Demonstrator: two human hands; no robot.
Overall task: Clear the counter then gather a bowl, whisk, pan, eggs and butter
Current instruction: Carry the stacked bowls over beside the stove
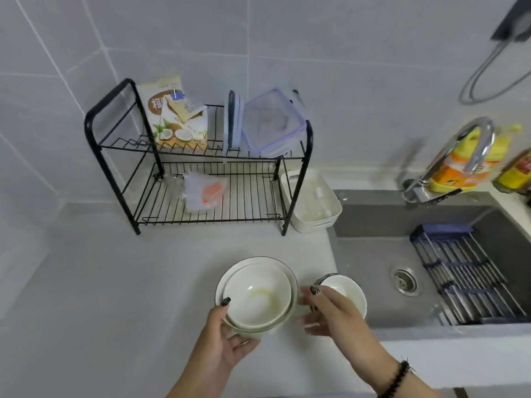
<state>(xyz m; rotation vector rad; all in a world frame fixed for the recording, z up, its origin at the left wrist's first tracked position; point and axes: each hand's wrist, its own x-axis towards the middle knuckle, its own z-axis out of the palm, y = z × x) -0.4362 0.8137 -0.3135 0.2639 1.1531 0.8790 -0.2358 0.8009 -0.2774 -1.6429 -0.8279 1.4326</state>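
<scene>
White ceramic, two nested bowls (pixel 257 298): the inner one carries a yellowish smear at its bottom; the pair sits over the pale counter (pixel 115 297) just left of the sink (pixel 373 254). Left hand (pixel 227 337) grips the stack at its near-left rim, thumb hooked over the edge, fingers curled beneath. Small white bowl (pixel 349 291), just right of the stack, at the sink's near-left corner, held by the right hand (pixel 330 308), thumb on the rim, fingers curled round the near side; a black beaded bracelet (pixel 398 379) circles that wrist.

Sink, grey, holds a round drain (pixel 405 280) and, toward its right side, a roll-up drying rack (pixel 465 274). Chrome faucet (pixel 459 156) stands behind the sink, yellow bottles (pixel 465 165) beyond it. White plastic basket (pixel 311 202) sits at the sink's far-left corner. Black wire dish rack (pixel 201 168), two tiers, stands left of that basket: coconut-print packets (pixel 178 122) and clear lidded containers (pixel 270 124) above, a plastic packet (pixel 205 193) below.
</scene>
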